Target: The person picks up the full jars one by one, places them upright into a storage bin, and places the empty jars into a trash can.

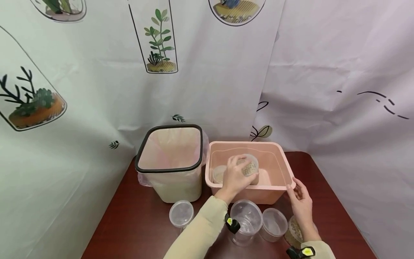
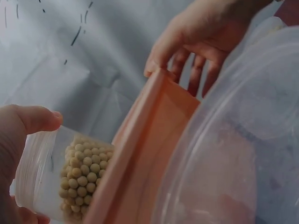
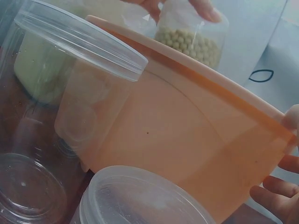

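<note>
My left hand [image 1: 236, 178] grips a clear plastic jar [image 1: 250, 167] of pale round beans, inside the opening of the pink plastic bin [image 1: 275, 187]. In the left wrist view the beans [image 2: 84, 175] fill the jar's far end, and the thumb lies along its side. A second jar [image 1: 219, 174] with pale contents stands inside the bin, left of the held one and partly behind the hand. At the bin's front right corner, my right hand [image 1: 301, 207] holds the rim, thumb on top and fingers [image 3: 275, 196] along the outer wall.
A cream trash can [image 1: 181, 185] with a black rim and a liner stands left of the bin. In front are clear jars: a small one [image 1: 181, 214], a large one [image 1: 246, 219], a low one [image 1: 273, 223]. A jar of beans [image 1: 293, 232] sits partly under the right wrist.
</note>
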Demonstrator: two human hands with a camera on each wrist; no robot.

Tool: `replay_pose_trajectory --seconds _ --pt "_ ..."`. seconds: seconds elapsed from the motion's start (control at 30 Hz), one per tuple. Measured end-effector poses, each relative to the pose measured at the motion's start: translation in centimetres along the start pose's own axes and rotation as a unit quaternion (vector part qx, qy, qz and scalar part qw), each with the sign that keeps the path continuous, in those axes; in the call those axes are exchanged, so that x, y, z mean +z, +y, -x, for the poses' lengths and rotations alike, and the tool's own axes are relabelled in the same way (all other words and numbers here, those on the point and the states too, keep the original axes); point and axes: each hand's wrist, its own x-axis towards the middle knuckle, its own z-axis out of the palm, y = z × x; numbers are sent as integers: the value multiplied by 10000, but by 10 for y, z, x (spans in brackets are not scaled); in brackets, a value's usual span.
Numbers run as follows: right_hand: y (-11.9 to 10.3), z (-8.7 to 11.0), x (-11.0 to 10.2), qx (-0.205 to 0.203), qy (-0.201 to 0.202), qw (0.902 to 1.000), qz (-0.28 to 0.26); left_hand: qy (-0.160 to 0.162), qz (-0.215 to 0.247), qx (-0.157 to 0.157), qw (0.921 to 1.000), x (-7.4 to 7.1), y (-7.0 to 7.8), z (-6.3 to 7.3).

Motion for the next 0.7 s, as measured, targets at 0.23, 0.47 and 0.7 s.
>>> replay_pose_trajectory --seconds 0.23,0.47,0.7 --pt "-8 1 2 343 92 9994 55 -619 -38 -289 9977 11 -5 2" --pt "-4 1 0 247 70 9997 -40 -1129 -267 -509 9919 18 -8 4" --pt "4 0 -1 -307 -72 9992 -236 -1428 -535 -460 9872 24 -10 5"
